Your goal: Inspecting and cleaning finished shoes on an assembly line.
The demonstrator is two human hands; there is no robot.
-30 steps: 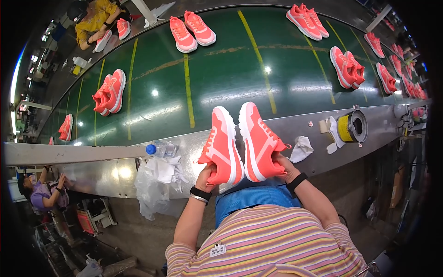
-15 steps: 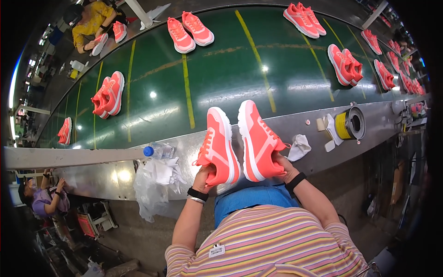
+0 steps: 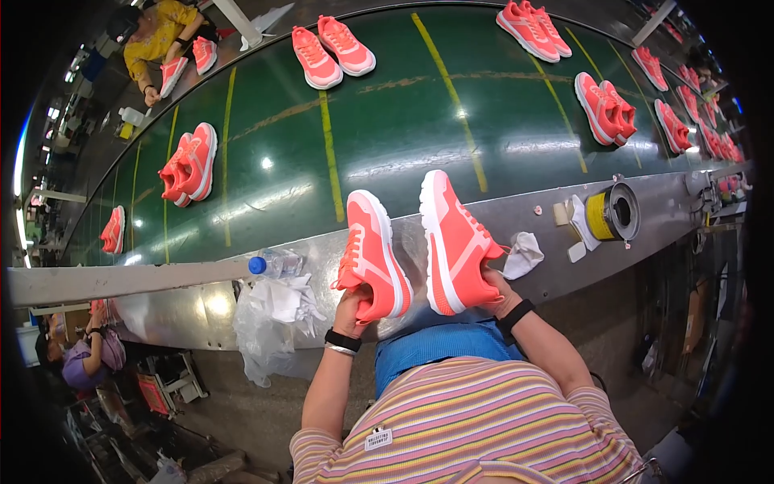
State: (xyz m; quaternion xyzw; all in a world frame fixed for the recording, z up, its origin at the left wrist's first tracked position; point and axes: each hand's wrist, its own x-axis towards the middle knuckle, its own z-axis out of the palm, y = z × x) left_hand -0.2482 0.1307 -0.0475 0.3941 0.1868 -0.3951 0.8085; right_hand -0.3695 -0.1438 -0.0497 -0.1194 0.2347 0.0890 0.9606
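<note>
In front of my body I hold a pair of coral sneakers with white soles, toes pointing away from me. My left hand [image 3: 350,315] grips the left sneaker [image 3: 373,258] at its heel, with fingers at the collar opening. The right sneaker [image 3: 453,246] is held likewise by my right hand [image 3: 501,297]. Both shoes are tilted so that their white soles partly face each other across a gap. They hang above the metal ledge [image 3: 524,211] at the near side of the conveyor. Parts of my fingers are hidden inside or behind the shoes.
Several pairs of coral sneakers [image 3: 332,52] stand on the green conveyor belt [image 3: 387,137]. On the ledge are a yellow-wrapped can [image 3: 598,218], a crumpled white cloth [image 3: 524,256], a blue-capped bottle [image 3: 278,262] and a plastic bag [image 3: 262,343]. Co-workers [image 3: 161,40] work beyond and to the left.
The left sneaker has shifted left and turned, widening the gap between the pair. The right one has moved only slightly. The far co-worker has lowered a shoe.
</note>
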